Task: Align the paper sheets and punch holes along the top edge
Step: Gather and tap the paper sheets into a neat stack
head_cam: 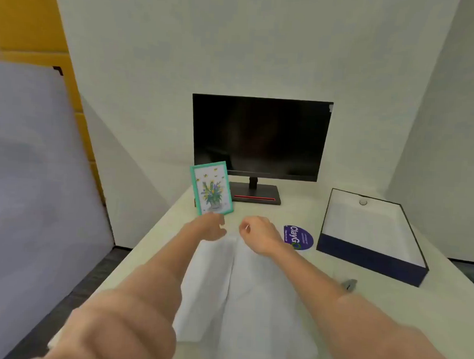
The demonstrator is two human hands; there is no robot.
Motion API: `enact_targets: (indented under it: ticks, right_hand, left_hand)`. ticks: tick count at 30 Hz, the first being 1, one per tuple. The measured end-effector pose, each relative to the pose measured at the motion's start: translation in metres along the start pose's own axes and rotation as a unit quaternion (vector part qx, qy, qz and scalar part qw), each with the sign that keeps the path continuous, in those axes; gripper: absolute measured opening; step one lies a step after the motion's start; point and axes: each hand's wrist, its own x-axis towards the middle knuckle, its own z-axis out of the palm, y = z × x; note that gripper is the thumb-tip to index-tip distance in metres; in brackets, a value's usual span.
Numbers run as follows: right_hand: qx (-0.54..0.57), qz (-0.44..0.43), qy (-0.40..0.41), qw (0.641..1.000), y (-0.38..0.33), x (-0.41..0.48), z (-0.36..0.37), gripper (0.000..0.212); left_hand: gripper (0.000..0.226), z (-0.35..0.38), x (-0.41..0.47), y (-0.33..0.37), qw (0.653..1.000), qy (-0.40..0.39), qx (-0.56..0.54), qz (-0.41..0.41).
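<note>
Two white paper sheets lie on the white table between my forearms, overlapping along a line down the middle. My left hand rests at the far left corner of the sheets, fingers slightly curled. My right hand is at the far edge of the right sheet with fingers curled; whether it pinches the paper is unclear. A small grey metal object, possibly the hole punch, lies on the table just right of my right forearm, partly hidden.
A dark monitor stands at the back of the table. A green-framed flower card leans in front of it. A round purple sticker and an open dark-blue box sit to the right. A grey panel stands at left.
</note>
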Motion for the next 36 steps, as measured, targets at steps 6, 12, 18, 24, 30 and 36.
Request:
enact_targets:
  ticks: [6, 12, 18, 24, 30, 36]
  right_hand:
    - [0.159, 0.142, -0.045, 0.976, 0.015, 0.012, 0.058, 0.017]
    - [0.38, 0.332, -0.112, 0.856, 0.009, 0.029, 0.074, 0.004]
    - [0.357, 0.333, -0.15, 0.859, -0.002, 0.024, 0.083, 0.013]
    - [0.368, 0.331, -0.108, 0.862, 0.006, 0.02, 0.093, 0.007]
    - [0.476, 0.327, -0.055, 0.815, 0.006, 0.003, 0.079, 0.013]
    - [0.598, 0.352, -0.032, 0.72, 0.013, -0.038, 0.071, 0.013]
  left_hand:
    - [0.064, 0.049, 0.002, -0.035, 0.992, -0.03, 0.008, -0.119]
    - [0.078, 0.071, 0.012, -0.038, 0.981, -0.083, 0.006, -0.177]
    - [0.076, 0.073, 0.013, -0.038, 0.98, -0.075, 0.022, -0.182]
    - [0.068, 0.069, 0.013, -0.039, 0.98, -0.085, 0.037, -0.174]
    - [0.043, 0.054, 0.018, -0.054, 0.98, 0.089, -0.016, -0.175]
    - [0.058, 0.065, 0.021, -0.074, 0.967, 0.079, -0.071, -0.231]
